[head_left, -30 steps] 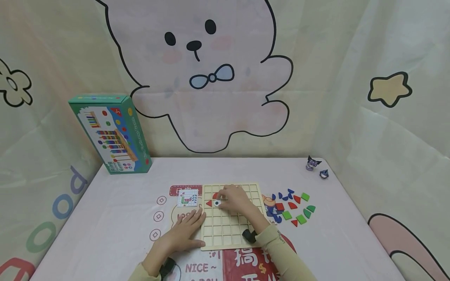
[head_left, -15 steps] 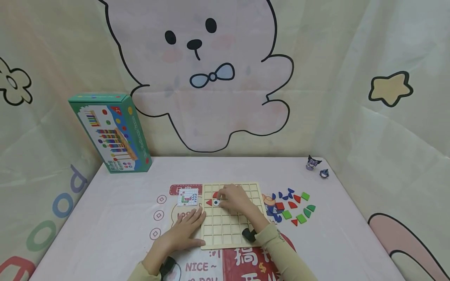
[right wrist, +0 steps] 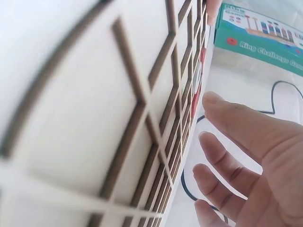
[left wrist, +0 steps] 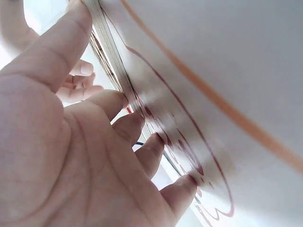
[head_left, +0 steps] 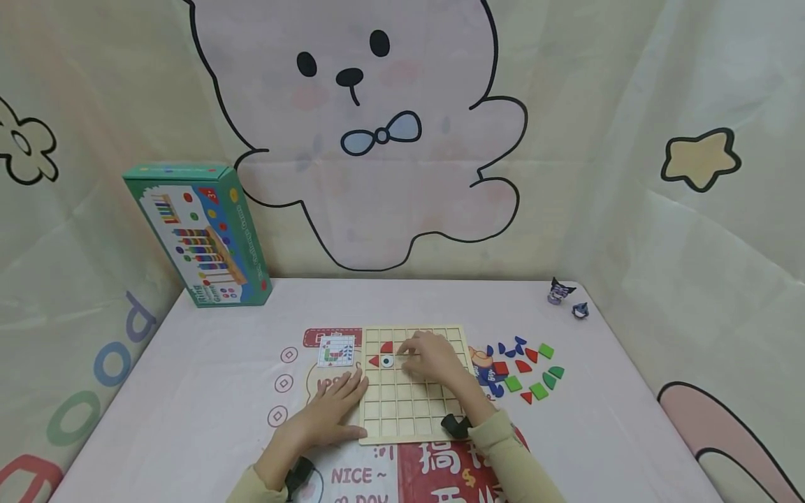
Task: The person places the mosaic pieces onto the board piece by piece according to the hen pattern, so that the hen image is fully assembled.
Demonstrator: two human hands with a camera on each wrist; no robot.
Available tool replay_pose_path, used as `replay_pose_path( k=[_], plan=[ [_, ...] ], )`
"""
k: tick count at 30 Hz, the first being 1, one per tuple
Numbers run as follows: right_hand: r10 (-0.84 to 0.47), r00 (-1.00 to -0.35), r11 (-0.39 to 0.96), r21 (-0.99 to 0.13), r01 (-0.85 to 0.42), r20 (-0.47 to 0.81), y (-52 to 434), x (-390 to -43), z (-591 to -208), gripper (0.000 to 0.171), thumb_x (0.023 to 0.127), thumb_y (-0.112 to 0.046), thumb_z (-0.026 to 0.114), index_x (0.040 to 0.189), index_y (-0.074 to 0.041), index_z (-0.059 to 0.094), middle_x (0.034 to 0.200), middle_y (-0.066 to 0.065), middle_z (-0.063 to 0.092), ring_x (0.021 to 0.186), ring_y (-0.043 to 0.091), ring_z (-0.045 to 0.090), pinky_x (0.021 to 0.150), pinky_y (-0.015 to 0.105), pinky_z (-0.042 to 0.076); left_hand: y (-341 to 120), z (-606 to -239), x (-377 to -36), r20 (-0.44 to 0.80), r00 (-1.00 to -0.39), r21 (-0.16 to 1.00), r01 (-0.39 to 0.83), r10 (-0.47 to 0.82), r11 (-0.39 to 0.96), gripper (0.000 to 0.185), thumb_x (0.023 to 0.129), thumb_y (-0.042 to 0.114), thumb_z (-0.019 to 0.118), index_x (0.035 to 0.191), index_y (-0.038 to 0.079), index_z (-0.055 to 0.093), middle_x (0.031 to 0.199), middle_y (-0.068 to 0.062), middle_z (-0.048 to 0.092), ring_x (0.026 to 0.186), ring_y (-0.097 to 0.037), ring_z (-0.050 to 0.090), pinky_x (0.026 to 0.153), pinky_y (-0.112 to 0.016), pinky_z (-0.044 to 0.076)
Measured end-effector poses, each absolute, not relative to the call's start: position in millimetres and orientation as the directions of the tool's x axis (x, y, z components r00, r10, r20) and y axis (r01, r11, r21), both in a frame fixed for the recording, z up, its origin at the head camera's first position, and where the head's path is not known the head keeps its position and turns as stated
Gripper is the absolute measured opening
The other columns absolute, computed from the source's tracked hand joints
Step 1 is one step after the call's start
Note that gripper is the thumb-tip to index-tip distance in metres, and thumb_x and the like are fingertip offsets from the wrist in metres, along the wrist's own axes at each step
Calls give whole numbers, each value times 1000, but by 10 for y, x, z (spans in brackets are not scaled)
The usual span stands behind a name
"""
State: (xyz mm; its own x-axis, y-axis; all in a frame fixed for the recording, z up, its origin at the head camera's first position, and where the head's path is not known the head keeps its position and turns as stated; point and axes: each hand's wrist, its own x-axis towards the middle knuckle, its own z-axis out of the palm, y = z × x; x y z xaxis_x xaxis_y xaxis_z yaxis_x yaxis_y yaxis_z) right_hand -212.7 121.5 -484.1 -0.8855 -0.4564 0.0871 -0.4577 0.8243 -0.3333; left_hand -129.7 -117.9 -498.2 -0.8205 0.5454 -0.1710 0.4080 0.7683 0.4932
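The wooden grid board is steadied at 9 o'clock by the spread left hand; the right hand, fingers relaxed and empty, should be lifted straight off the white eye tile

A desk draped in a pale pink printed cloth is enclosed on three sides by cream fabric hangings. A large cartoon bear with a blue bow tie is printed on the back hanging, a yellow star on the right one, a flower outline on the left. Soft, even light is cast throughout.
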Motion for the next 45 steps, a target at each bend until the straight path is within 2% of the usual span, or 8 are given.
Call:
replay_pose_path(
  k=[7, 18, 20, 24, 31, 40, 45],
  plan=[
    [-447, -888, 828, -326, -456, 107, 1428, -2075, -4863, 18, 79, -26, 72, 96, -22, 72, 87, -4, 63, 79, 14, 56, 67, 31, 43, -1170, -5003, -1297, -171, -824, 495, 403, 541, 770, 88, 79, 54, 61, 147, 10, 26, 154, -11, 17, 141, -36, 14, 110, -61, 7],
    [-393, -904, 821, -380, -427, 168, 1798, -2009, -4808, 20, 79, -24, 73, 99, -20, 71, 89, -2, 61, 81, 17, 55, 73, 40, 43, -1164, -4955, -1279, -174, -821, 513, 396, 544, 762, 88, 79, 53, 62, 146, 8, 27, 154, -13, 18, 141, -37, 14, 110, -62, 7],
    [-383, -908, 824, -383, -418, 169, 1856, -1994, -4800, 21, 78, -23, 73, 99, -20, 71, 88, -1, 61, 80, 17, 54, 70, 37, 42, -1165, -4960, -1278, -175, -822, 511, 395, 542, 764, 88, 79, 53, 62, 147, 9, 26, 154, -13, 18, 141, -37, 14, 110, -62, 7],
    [-347, -925, 839, -388, -380, 155, 1972, -1960, -4783, 21, 79, -24, 73, 99, -20, 71, 88, -1, 62, 79, 16, 54, 72, 37, 43, -1170, -4986, -1288, -177, -822, 501, 398, 541, 769, 88, 79, 54, 61, 147, 9, 26, 154, -12, 17, 141, -36, 13, 110, -62, 7],
    [-299, -944, 848, -416, -329, 137, 2180, -1935, -4809, 20, 77, -22, 75, 96, -18, 72, 87, 1, 61, 72, 15, 52, 60, 28, 41, -1168, -4982, -1289, -169, -817, 496, 413, 551, 764, 89, 79, 55, 60, 147, 9, 26, 154, -13, 17, 141, -37, 14, 109, -63, 7],
    [-246, -965, 836, -485, -258, 91, 2477, -1844, -4810, 16, 78, -21, 74, 93, -16, 72, 91, 0, 60, 75, 16, 49, 61, 27, 41, -1173, -5005, -1294, -167, -822, 492, 409, 545, 769, 89, 79, 56, 61, 147, 9, 26, 154, -12, 17, 141, -36, 13, 110, -63, 7],
    [-227, -970, 860, -450, -240, 82, 2661, -1795, -4767, 14, 77, -20, 76, 90, -17, 71, 89, 1, 59, 75, 18, 50, 61, 26, 40, -1176, -5005, -1288, -169, -821, 494, 409, 546, 767, 88, 79, 55, 60, 147, 10, 26, 154, -12, 17, 141, -37, 13, 109, -63, 8]
  ],
)
